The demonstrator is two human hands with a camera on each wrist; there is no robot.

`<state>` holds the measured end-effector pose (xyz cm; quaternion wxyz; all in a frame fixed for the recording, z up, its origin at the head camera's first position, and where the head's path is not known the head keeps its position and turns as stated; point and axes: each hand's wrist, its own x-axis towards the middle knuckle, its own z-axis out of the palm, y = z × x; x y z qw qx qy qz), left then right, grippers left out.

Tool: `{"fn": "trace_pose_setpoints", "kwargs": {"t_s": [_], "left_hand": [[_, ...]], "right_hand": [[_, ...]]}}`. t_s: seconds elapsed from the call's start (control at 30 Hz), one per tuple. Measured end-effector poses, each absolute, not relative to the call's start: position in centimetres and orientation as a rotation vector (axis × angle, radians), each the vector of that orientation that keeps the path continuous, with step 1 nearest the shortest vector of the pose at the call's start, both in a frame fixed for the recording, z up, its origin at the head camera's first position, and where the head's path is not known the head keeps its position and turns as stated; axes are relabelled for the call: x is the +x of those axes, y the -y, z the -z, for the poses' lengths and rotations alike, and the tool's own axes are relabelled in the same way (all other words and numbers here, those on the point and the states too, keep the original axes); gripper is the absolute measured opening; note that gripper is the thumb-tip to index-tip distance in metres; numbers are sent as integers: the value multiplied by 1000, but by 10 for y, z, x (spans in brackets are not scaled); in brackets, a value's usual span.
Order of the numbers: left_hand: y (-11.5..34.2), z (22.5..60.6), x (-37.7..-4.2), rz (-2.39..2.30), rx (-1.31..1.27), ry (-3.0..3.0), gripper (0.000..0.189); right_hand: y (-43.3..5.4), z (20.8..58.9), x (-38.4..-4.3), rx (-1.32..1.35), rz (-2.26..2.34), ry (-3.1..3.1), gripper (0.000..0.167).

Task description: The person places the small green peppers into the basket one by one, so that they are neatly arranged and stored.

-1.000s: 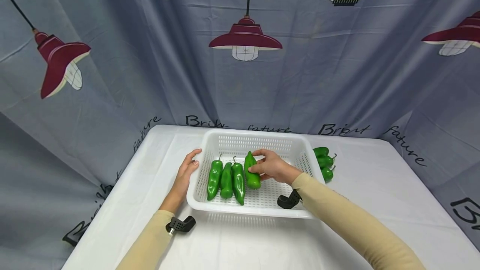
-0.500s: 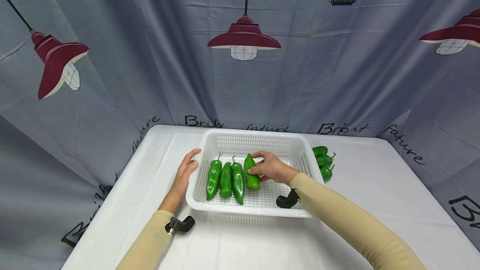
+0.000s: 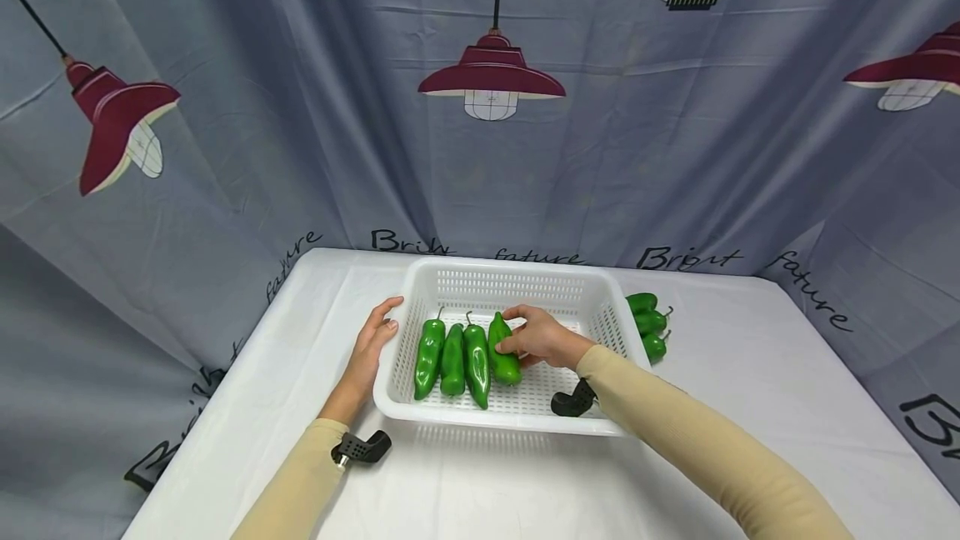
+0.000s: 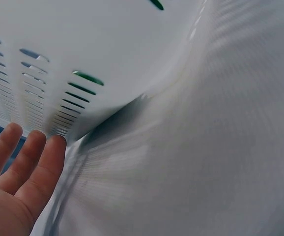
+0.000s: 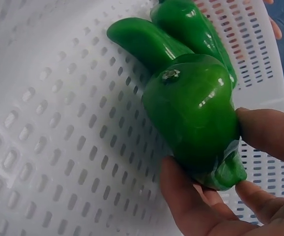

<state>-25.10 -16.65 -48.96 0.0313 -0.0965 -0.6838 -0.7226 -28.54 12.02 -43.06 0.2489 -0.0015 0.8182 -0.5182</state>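
Note:
A white perforated plastic basket [image 3: 525, 422] stands on the table, with three green chili peppers [image 3: 477, 361] lying side by side in its left part. My right hand [image 3: 546, 335] pinches a fourth green pepper [image 3: 504, 363] between thumb and fingers, just right of that row. The right wrist view shows this pepper [image 5: 193, 108] close over the basket floor, its blunt end towards the other peppers. My left hand [image 3: 371, 348] is at the basket's left side, its fingertips at the wall. In the left wrist view the left hand's fingers [image 4: 41, 172] are straight along the slotted outer wall.
Several more green peppers [image 3: 651, 325] lie on the white-covered table [image 3: 750, 373], just outside the basket's right wall. Behind the table hangs a grey-blue curtain [image 3: 345, 148] with printed lamps. Black wrist cameras [image 3: 362, 447] sit on both forearms.
My right hand has lowered the pepper slightly towards the basket floor, next to the row. The left hand stays at the basket's left side.

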Motion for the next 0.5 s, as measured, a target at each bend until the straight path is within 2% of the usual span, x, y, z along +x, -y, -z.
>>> {"fn": "trace_pose_setpoints", "kwargs": {"t_s": [0.5], "left_hand": [[166,488,-250,2203,-312,2115,48]], "right_hand": [[-119,434,-286,-5,1376,-2240,69]]}}
